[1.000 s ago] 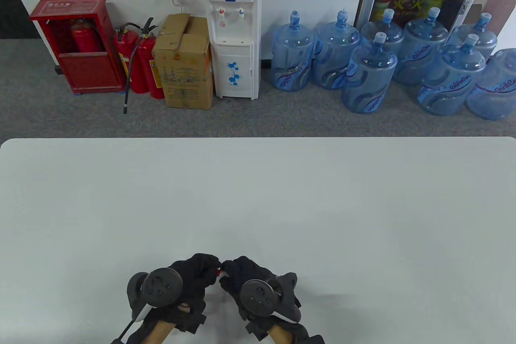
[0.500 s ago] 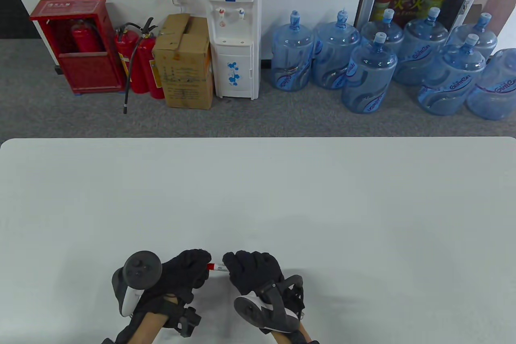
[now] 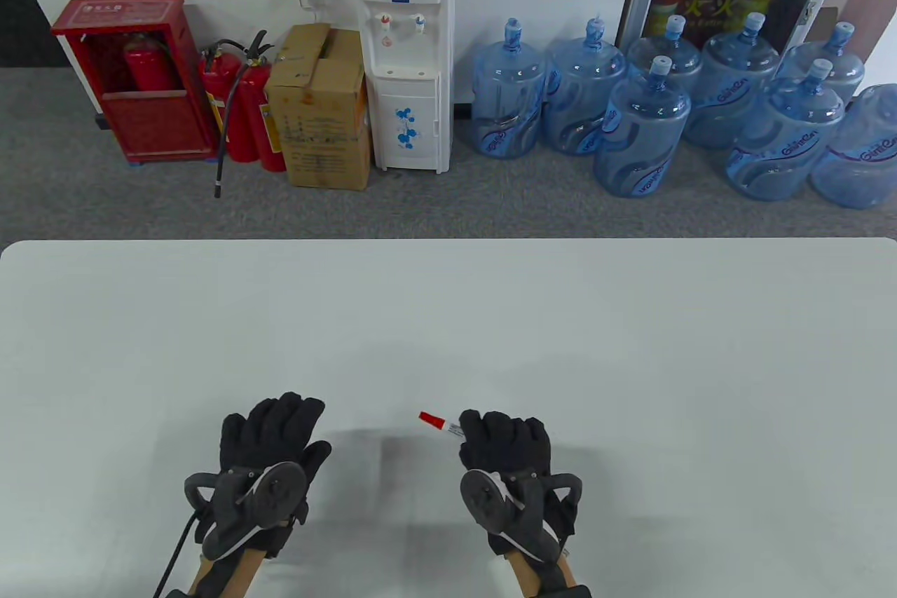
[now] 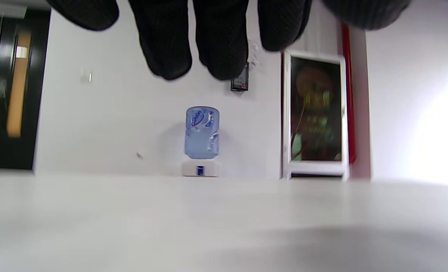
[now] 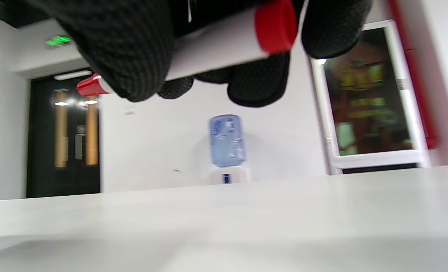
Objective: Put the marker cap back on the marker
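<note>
My right hand (image 3: 501, 440) grips a white marker (image 3: 448, 427) in a closed fist above the table. The marker's red cap (image 3: 428, 418) sits on its end and points up and to the left, out of the fist. In the right wrist view the white barrel (image 5: 216, 49) runs across under my fingers (image 5: 125, 49), with the red cap (image 5: 90, 85) at the left and a red end (image 5: 274, 26) at the right. My left hand (image 3: 280, 426) is apart to the left, fingers stretched out and holding nothing. Its fingertips (image 4: 193, 45) hang free in the left wrist view.
The white table (image 3: 631, 359) stretches ahead and to both sides. Beyond its far edge stand a water dispenser (image 3: 406, 51), several blue water jugs (image 3: 641, 128), a cardboard box (image 3: 319, 107) and fire extinguishers (image 3: 242, 104).
The hands were together on the marker near the front edge. My left hand has let go, moved left and opened. My right hand has moved right and forward with the capped marker.
</note>
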### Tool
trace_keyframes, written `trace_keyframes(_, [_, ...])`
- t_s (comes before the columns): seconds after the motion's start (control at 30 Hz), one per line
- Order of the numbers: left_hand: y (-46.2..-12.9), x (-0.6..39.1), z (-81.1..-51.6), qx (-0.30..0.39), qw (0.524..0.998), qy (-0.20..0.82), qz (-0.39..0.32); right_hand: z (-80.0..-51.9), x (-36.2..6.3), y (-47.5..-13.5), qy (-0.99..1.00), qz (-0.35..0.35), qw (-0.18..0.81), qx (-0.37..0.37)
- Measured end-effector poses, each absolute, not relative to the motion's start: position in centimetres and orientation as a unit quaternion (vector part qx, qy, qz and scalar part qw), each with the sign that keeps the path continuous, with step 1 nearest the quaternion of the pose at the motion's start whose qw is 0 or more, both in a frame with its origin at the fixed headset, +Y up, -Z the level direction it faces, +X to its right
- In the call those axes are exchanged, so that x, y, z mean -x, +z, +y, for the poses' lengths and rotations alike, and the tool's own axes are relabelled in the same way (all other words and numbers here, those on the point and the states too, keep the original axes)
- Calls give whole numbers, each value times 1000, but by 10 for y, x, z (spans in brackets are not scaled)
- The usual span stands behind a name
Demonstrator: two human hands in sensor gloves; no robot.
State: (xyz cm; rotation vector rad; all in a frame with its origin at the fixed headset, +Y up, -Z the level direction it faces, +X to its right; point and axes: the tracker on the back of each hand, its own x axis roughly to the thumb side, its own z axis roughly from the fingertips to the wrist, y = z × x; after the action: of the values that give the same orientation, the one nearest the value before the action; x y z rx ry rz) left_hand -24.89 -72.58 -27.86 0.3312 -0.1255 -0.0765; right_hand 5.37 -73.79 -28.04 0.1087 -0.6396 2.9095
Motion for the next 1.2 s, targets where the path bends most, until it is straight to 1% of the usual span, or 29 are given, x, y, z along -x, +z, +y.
trace_keyframes(0.07, [-279,250,-727,-156,983,-83,-53,-737,-73,-286,978,-193,73,21])
trace_keyframes(0.23, [-284,262,-731,-105,992,-60,-19,-737,-124,-294,971,-147,120,142])
trace_keyframes(0.37, [-287,267,-735,-74,994,-85,-8,-741,-156,-295,963,-129,101,214])
trace_keyframes(0.5, [-289,269,-739,-58,995,-84,-2,-748,-175,-299,956,-115,76,257])
trace_keyframes(0.77, [-289,270,-738,-50,996,-77,5,-759,-195,-307,951,-88,25,294])
trace_keyframes(1.2, [-289,270,-738,-45,996,-80,8,-766,-206,-313,946,-47,1,320])
